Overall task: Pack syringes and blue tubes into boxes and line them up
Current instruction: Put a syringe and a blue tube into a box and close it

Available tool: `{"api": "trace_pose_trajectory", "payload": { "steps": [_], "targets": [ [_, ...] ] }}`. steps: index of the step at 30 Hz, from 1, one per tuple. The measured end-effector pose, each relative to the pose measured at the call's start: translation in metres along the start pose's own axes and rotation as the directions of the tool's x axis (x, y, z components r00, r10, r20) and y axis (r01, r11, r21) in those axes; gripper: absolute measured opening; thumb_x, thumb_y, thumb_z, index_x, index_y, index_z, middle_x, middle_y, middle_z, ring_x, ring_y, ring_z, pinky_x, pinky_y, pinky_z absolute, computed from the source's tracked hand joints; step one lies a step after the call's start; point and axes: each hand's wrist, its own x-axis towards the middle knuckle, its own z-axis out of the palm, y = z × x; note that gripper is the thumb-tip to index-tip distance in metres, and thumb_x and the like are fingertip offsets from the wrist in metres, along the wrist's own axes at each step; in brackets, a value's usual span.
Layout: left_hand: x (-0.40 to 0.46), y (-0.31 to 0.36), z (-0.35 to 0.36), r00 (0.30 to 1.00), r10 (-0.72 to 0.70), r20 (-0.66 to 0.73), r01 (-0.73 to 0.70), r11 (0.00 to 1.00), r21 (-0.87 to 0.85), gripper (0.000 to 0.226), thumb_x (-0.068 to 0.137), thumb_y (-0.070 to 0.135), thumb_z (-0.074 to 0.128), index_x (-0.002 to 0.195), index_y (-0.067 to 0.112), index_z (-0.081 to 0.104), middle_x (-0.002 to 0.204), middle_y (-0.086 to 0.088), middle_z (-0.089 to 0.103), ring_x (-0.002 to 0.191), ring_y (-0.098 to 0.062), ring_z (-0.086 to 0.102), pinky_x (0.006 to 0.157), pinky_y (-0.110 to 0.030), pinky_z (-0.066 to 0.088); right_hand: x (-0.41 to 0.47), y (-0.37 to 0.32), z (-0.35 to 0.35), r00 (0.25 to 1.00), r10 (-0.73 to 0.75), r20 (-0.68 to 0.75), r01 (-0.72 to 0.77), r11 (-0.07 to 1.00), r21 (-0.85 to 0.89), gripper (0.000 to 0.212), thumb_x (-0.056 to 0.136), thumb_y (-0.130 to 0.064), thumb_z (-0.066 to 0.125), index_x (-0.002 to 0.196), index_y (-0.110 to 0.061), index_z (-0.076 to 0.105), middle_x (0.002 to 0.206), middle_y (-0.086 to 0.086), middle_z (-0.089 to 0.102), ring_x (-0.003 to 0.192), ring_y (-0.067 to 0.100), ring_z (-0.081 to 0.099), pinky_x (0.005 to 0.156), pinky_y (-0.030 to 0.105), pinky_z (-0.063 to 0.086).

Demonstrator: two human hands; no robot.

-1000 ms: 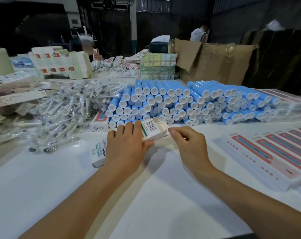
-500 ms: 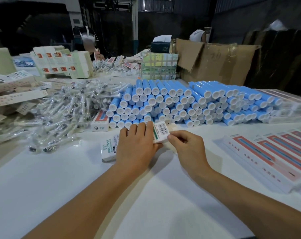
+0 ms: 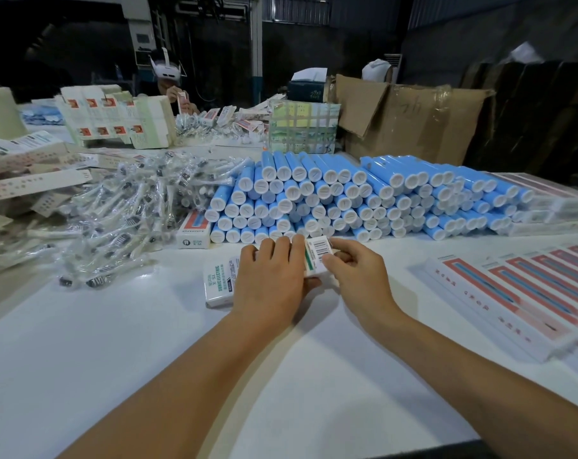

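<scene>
A long white box (image 3: 218,282) with green print lies on the white table (image 3: 115,359) just in front of me. My left hand (image 3: 274,279) grips its middle, fingers curled over the top. At the box's right end, my right hand (image 3: 357,276) pinches the flap carrying a barcode (image 3: 320,251). Behind the hands lies a big stack of blue tubes (image 3: 347,200) with white caps facing me. A heap of syringes (image 3: 122,210) in clear wrappers spreads over the left side.
A row of closed pink-and-white boxes (image 3: 519,293) lines the right side. One small box (image 3: 193,230) stands by the tube stack. Flat carton blanks (image 3: 23,180) pile at far left. A cardboard carton (image 3: 413,124) and another person (image 3: 168,81) are across the table.
The box has swung to the right and stands steeper under my left hand. My right hand has moved in closer and now pinches the barcode flap at its end.
</scene>
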Motion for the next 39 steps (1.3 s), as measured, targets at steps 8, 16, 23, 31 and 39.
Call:
{"api": "trace_pose_trajectory", "payload": {
  "steps": [8,16,23,31,39],
  "targets": [
    [-0.001,0.005,0.002,0.998,-0.045,0.037,0.044,0.999,0.028,0.072,0.091,0.061,0.035,0.143,0.012,0.029,0.131,-0.006,0.048,0.115,-0.027,0.045,0.092,-0.041,0.033,-0.004,-0.007,0.0,0.994,0.059,0.088,-0.063,0.997,0.045,0.024,0.091,-0.007,0.055,0.102,-0.022,0.07,0.096,-0.006,0.069,0.086,0.007,0.064,0.069,0.017,0.049],
    [-0.002,0.003,-0.009,0.998,-0.06,-0.02,0.059,0.996,-0.06,0.071,0.086,0.058,0.052,0.135,0.007,0.045,0.118,-0.01,0.059,0.103,-0.029,0.055,0.082,-0.043,0.04,0.006,-0.009,-0.011,0.971,0.235,0.035,-0.233,0.911,0.339,0.069,0.083,-0.016,0.07,0.14,-0.027,0.032,0.121,0.006,0.059,0.094,0.013,0.065,0.077,0.03,0.053],
    [0.0,0.01,-0.004,1.0,-0.02,0.019,0.02,1.0,-0.024,0.069,0.093,0.059,0.034,0.143,0.011,0.025,0.132,-0.006,0.045,0.116,-0.025,0.042,0.093,-0.039,0.031,0.007,-0.005,-0.009,0.971,0.199,0.133,-0.239,0.845,0.479,0.012,0.091,-0.002,0.054,0.098,-0.006,0.062,0.09,0.013,0.072,0.079,0.022,0.071,0.066,0.032,0.059],
    [-0.005,0.016,-0.007,0.999,-0.015,0.039,0.012,0.998,0.066,0.063,0.091,0.04,0.023,0.144,0.006,0.025,0.13,-0.01,0.046,0.115,-0.029,0.044,0.092,-0.043,0.035,-0.007,0.005,0.005,0.975,-0.203,0.09,0.221,0.924,-0.311,0.034,0.101,-0.026,0.039,0.127,-0.011,0.053,0.1,0.004,0.068,0.083,0.012,0.062,0.07,0.022,0.046],
    [-0.004,0.009,-0.003,1.0,0.006,0.005,-0.006,0.999,0.032,0.07,0.094,0.058,0.036,0.144,0.01,0.026,0.131,-0.007,0.046,0.115,-0.026,0.043,0.092,-0.041,0.033,0.001,-0.007,-0.007,0.976,0.17,0.136,-0.213,0.875,0.436,0.022,0.096,-0.007,0.047,0.097,-0.003,0.069,0.091,0.015,0.073,0.084,0.026,0.071,0.076,0.04,0.058]
  ]
}}
